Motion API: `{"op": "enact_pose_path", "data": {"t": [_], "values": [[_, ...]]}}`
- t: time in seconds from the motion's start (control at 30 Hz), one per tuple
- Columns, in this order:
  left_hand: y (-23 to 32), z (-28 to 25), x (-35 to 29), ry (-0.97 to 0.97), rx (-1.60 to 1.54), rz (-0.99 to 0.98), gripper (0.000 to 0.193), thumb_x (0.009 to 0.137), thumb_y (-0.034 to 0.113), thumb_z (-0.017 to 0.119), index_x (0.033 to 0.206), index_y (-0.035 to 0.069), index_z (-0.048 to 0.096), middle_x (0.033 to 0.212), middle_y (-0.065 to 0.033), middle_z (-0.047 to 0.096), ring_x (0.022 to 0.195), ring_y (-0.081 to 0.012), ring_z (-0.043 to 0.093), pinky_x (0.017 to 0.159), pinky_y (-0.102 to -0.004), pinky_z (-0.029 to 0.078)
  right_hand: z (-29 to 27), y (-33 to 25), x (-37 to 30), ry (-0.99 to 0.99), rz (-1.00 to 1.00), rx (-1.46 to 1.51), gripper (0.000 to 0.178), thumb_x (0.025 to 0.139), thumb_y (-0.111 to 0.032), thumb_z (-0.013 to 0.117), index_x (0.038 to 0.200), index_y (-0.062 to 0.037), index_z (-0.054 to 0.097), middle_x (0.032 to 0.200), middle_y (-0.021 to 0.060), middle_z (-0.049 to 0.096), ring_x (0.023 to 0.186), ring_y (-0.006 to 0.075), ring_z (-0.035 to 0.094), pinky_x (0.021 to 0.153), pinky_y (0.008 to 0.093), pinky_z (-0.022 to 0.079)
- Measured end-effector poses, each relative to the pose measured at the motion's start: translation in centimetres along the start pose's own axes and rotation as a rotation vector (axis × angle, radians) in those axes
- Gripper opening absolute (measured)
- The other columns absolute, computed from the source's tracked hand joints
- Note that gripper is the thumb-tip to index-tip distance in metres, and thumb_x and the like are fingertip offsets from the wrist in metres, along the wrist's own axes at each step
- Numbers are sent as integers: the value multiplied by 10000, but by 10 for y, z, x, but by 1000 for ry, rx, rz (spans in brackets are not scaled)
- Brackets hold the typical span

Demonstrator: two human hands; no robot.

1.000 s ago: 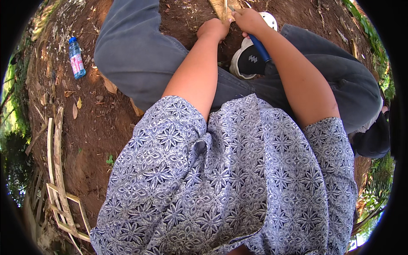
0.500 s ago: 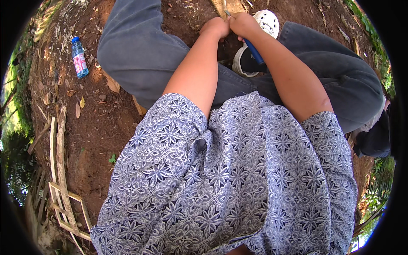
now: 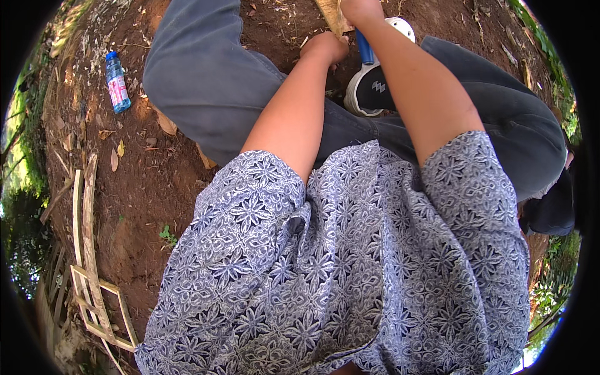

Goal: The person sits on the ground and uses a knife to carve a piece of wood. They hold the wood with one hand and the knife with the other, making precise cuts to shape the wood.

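Note:
My left hand (image 3: 327,48) is closed at the near end of a pale piece of wood (image 3: 329,15) at the top of the view; its fingertips are partly hidden. Farther up and to the right, my right hand (image 3: 362,10) is wrapped round a knife with a blue handle (image 3: 364,49). The handle sticks out below the fist toward me. Its blade is hidden by the hand or lies beyond the upper edge.
A white and black clog (image 3: 369,87) is on my foot, just below the handle. My grey-trousered legs (image 3: 206,81) fold on both sides. At left a blue-capped bottle (image 3: 117,84) lies on brown soil, and a wooden strip frame (image 3: 94,281) lies lower left.
My right hand has moved up and away from my left hand, carrying the blue handle, which now points more nearly straight toward me. My left hand has shifted slightly down and right.

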State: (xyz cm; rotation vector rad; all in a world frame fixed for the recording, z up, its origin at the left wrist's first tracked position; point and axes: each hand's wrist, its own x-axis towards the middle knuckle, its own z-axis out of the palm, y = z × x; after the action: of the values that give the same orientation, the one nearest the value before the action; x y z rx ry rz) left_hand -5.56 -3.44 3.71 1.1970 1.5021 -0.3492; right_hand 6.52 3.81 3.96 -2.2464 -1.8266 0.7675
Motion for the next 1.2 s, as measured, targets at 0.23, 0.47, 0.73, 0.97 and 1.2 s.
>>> {"op": "enact_pose_path", "data": {"t": [0.23, 0.47, 0.73, 0.97, 1.2], "values": [[-2, -5, -8, -9, -48, 19, 520, 999, 505, 460, 943, 90, 768, 739, -83, 736, 722, -199, 731, 753, -387, 553, -29, 24, -17, -349, 58, 77, 366, 1003, -316, 516, 1072, -20, 719, 695, 148, 641, 595, 270, 648, 589, 405, 550], [5, 0, -4, 175, 104, 10, 482, 943, 516, 528, 995, 102, 769, 840, -93, 753, 795, -223, 741, 791, -398, 552, -42, -5, -70, -573, 212, 44, 370, 1044, -328, 484, 1207, -67, 690, 599, 92, 615, 412, 178, 591, 432, 351, 533], [11, -3, -14, 203, 138, 64, 514, 898, 480, 599, 1214, 93, 720, 1243, -155, 708, 1185, -343, 665, 959, -468, 528, -40, -13, -75, -517, 223, 23, 376, 1023, -321, 499, 1121, -18, 698, 630, 127, 660, 445, 210, 626, 452, 374, 549], [11, -7, -31, 225, 124, 28, 527, 913, 504, 617, 1214, 85, 721, 1216, -161, 718, 1155, -342, 680, 958, -469, 534, -14, -3, -57, -321, 12, -97, 333, 966, -270, 531, 992, -2, 727, 848, 215, 694, 770, 353, 678, 730, 463, 550], [11, -11, -34, 212, 189, -10, 522, 939, 515, 587, 1198, 85, 730, 1184, -148, 729, 1129, -307, 696, 943, -449, 546, -26, 4, -30, -291, 166, 76, 397, 978, -316, 533, 927, 15, 745, 911, 265, 722, 921, 405, 719, 842, 504, 563]]}}
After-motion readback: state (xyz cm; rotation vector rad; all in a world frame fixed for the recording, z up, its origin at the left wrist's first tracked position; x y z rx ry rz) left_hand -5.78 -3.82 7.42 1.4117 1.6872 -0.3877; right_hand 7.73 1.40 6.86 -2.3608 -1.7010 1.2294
